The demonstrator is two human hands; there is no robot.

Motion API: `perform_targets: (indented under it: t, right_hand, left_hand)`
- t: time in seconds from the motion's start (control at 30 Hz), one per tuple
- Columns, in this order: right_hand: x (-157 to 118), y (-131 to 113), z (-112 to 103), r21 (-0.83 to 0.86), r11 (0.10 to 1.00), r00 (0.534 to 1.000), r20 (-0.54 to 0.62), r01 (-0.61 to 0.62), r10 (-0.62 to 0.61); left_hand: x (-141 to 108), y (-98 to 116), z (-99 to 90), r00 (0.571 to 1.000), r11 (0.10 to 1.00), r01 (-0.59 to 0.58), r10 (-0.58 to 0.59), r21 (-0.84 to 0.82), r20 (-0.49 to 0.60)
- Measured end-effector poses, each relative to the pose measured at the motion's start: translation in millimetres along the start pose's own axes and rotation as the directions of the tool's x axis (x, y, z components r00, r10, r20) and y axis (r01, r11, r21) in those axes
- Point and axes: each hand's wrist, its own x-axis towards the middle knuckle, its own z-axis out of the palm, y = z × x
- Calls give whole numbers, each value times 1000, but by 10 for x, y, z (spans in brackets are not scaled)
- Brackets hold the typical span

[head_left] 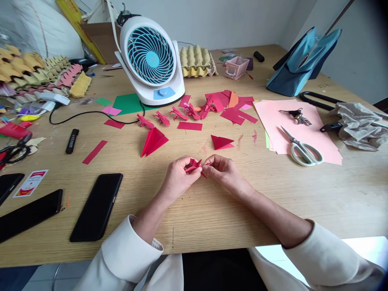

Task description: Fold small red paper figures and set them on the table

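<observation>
Between my hands, above the near part of the table, is a small red folded paper figure [195, 165] with pointed tips. My left hand [181, 174] pinches its left side. The fingertips of my right hand [223, 171] are closed on a thin point at its right side. My fingers hide part of the figure. Just beyond lie a red folded paper piece [154, 141] on the left and a smaller red folded triangle [222, 142] on the right. Farther back, several finished-looking red paper figures [162, 118] stand in a row.
Scissors [303, 149] and keys lie on pink paper sheets [327, 149] at the right. A white fan [178, 91] stands behind the figures, near loose red paper pieces [233, 115]. To the left are a black phone [96, 208], a black marker [72, 141] and a red paper strip [94, 152].
</observation>
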Motion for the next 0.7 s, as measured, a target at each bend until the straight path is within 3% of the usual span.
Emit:
perform_targets:
  t: [0.17, 0.37, 0.5, 0.57, 0.6, 0.7]
  right_hand:
    - [-3, -2, -11, -110, 993, 999, 10, 39, -38]
    - [35, -61, -103, -17, 999, 999, 17, -40, 40]
    - [95, -158, -305, 30, 1000, 987, -163, -4, 9]
    - [101, -213, -356, -11, 997, 965, -250, 76, -77]
    - [92, -233, -352, -55, 992, 966, -227, 113, -123]
    - [35, -243, -245, -178, 976, 992, 27, 127, -125]
  left_hand:
    - [1, 57, -24, 999, 999, 33, -33, 22, 38]
    - [23, 83, -54, 997, 998, 55, -55, 13, 53]
    - [44, 43, -86, 997, 998, 56, -58, 30, 41]
    - [49, 22, -93, 996, 998, 56, -58, 26, 64]
    - [48, 15, -93, 995, 998, 54, -56, 24, 79]
    - [34, 18, -85, 994, 998, 11, -18, 69, 106]
